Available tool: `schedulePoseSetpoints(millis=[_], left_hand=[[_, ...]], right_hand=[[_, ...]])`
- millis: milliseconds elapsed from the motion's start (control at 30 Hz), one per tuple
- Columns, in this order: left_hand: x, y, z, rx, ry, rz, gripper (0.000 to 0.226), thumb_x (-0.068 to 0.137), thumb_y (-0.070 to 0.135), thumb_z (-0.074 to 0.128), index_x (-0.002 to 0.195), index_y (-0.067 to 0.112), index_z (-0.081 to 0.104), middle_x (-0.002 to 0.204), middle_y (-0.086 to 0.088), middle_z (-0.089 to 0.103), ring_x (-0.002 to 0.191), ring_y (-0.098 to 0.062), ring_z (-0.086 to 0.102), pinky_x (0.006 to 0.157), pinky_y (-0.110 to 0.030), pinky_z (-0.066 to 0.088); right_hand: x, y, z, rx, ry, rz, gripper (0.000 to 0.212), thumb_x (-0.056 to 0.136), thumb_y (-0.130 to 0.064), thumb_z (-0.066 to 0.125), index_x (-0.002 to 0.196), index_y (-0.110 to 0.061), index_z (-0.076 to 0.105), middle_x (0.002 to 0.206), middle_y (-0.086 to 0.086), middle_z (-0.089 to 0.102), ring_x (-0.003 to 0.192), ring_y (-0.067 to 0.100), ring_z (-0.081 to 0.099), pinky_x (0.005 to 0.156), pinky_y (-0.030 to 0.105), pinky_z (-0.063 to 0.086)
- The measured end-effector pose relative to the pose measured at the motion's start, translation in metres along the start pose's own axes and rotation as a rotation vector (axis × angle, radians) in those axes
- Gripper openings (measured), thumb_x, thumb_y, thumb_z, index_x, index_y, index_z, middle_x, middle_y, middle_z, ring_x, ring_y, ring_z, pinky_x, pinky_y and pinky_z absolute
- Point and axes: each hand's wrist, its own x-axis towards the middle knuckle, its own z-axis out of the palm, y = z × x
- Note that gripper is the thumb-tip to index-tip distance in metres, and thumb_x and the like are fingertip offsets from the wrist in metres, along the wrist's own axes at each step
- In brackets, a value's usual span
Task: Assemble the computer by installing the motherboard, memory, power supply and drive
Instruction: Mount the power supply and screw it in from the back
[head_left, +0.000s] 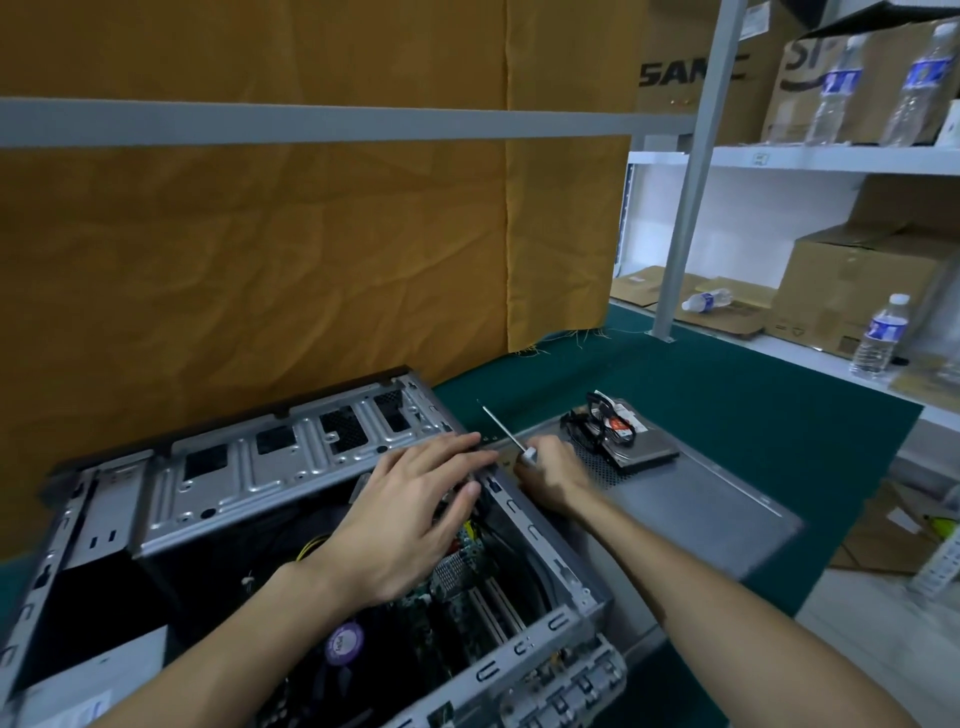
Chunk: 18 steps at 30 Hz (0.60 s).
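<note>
Grey steel case (291, 467) lay open on green mat (727, 395), motherboard (457, 577) inside. Left hand (415, 514) spread flat, fingers loose, over case's upper right corner. Right hand (550, 467) gripped screwdriver (506, 431) beside case. Drive (628, 436) rested on side panel (701, 499).

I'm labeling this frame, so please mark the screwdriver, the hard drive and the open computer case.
screwdriver (503, 427): head view, on its metal shaft.
hard drive (643, 446): head view, on its top face.
computer case (270, 467): head view, on its drive-bay panel.
</note>
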Motion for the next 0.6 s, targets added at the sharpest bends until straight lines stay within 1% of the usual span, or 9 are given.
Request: schedulePoseSetpoints(millis=[33, 100, 167, 300, 367, 433, 500, 567, 600], left_hand=[[0.000, 0.001, 0.000, 0.001, 0.000, 0.000, 0.045, 0.108, 0.052, 0.023, 0.151, 0.046, 0.037, 0.159, 0.028, 0.028, 0.147, 0.007, 0.015, 0.115, -0.021, 0.010], [-0.001, 0.001, -0.001, 0.007, -0.001, 0.001, 0.045, 0.109, 0.051, 0.024, 0.151, 0.047, 0.036, 0.159, 0.028, 0.027, 0.147, 0.007, 0.015, 0.116, -0.022, 0.011], [-0.001, 0.001, -0.002, 0.016, -0.005, 0.006, 0.044, 0.108, 0.051, 0.025, 0.152, 0.047, 0.035, 0.159, 0.027, 0.027, 0.148, 0.005, 0.014, 0.117, -0.024, 0.012], [-0.001, 0.000, -0.001, 0.018, -0.011, 0.003, 0.044, 0.108, 0.052, 0.026, 0.152, 0.048, 0.033, 0.159, 0.028, 0.025, 0.148, 0.004, 0.013, 0.117, -0.024, 0.011], [0.000, -0.001, 0.000, 0.016, -0.002, 0.005, 0.044, 0.108, 0.052, 0.026, 0.151, 0.048, 0.033, 0.159, 0.027, 0.026, 0.148, 0.004, 0.014, 0.116, -0.023, 0.011], [0.000, -0.002, 0.002, 0.015, 0.009, 0.014, 0.044, 0.108, 0.052, 0.026, 0.151, 0.048, 0.034, 0.159, 0.027, 0.027, 0.148, 0.004, 0.015, 0.116, -0.024, 0.011], [0.000, -0.003, 0.004, -0.006, 0.020, 0.010, 0.043, 0.108, 0.053, 0.027, 0.150, 0.048, 0.037, 0.158, 0.028, 0.029, 0.147, 0.006, 0.016, 0.116, -0.023, 0.011], [0.002, -0.001, 0.005, -0.063, 0.058, -0.010, 0.042, 0.107, 0.052, 0.032, 0.146, 0.045, 0.045, 0.154, 0.028, 0.036, 0.142, 0.011, 0.022, 0.115, -0.022, 0.015], [0.003, 0.002, 0.004, -0.107, 0.096, -0.024, 0.041, 0.106, 0.051, 0.036, 0.144, 0.043, 0.049, 0.149, 0.027, 0.043, 0.137, 0.013, 0.028, 0.115, -0.023, 0.021]], right_hand=[[0.003, -0.003, 0.000, 0.017, 0.015, -0.023, 0.015, 0.095, -0.017, 0.058, 0.094, -0.010, 0.071, 0.094, 0.010, 0.072, 0.087, 0.027, 0.068, 0.078, 0.041, 0.058], [0.009, -0.008, 0.001, 0.035, 0.014, -0.047, 0.017, 0.094, -0.014, 0.059, 0.102, -0.010, 0.073, 0.099, 0.010, 0.073, 0.093, 0.027, 0.068, 0.084, 0.042, 0.058], [0.013, -0.009, 0.004, 0.020, -0.033, -0.064, 0.018, 0.094, -0.009, 0.057, 0.099, -0.007, 0.075, 0.093, 0.011, 0.073, 0.088, 0.027, 0.069, 0.080, 0.042, 0.058], [0.017, -0.011, 0.005, 0.013, -0.048, -0.063, 0.017, 0.091, -0.006, 0.058, 0.079, -0.006, 0.070, 0.082, 0.012, 0.071, 0.079, 0.027, 0.069, 0.069, 0.037, 0.055], [0.019, -0.011, 0.005, 0.021, -0.045, -0.048, 0.018, 0.092, -0.007, 0.059, 0.077, -0.007, 0.069, 0.083, 0.012, 0.071, 0.079, 0.026, 0.069, 0.069, 0.036, 0.054], [0.018, -0.011, 0.005, 0.040, -0.061, -0.023, 0.017, 0.094, -0.006, 0.059, 0.082, -0.002, 0.071, 0.086, 0.012, 0.071, 0.081, 0.026, 0.068, 0.065, 0.032, 0.050], [0.012, -0.015, 0.002, 0.134, -0.040, 0.030, 0.014, 0.094, -0.004, 0.062, 0.083, 0.000, 0.070, 0.082, 0.009, 0.069, 0.075, 0.022, 0.063, 0.060, 0.027, 0.044], [-0.001, -0.023, -0.007, 0.390, 0.016, 0.107, 0.007, 0.093, -0.005, 0.069, 0.089, 0.000, 0.072, 0.077, 0.010, 0.068, 0.064, 0.019, 0.061, 0.053, 0.023, 0.044], [-0.011, -0.030, -0.016, 0.556, 0.015, 0.140, 0.007, 0.093, -0.007, 0.071, 0.093, 0.000, 0.073, 0.077, 0.010, 0.069, 0.061, 0.017, 0.061, 0.052, 0.024, 0.046]])
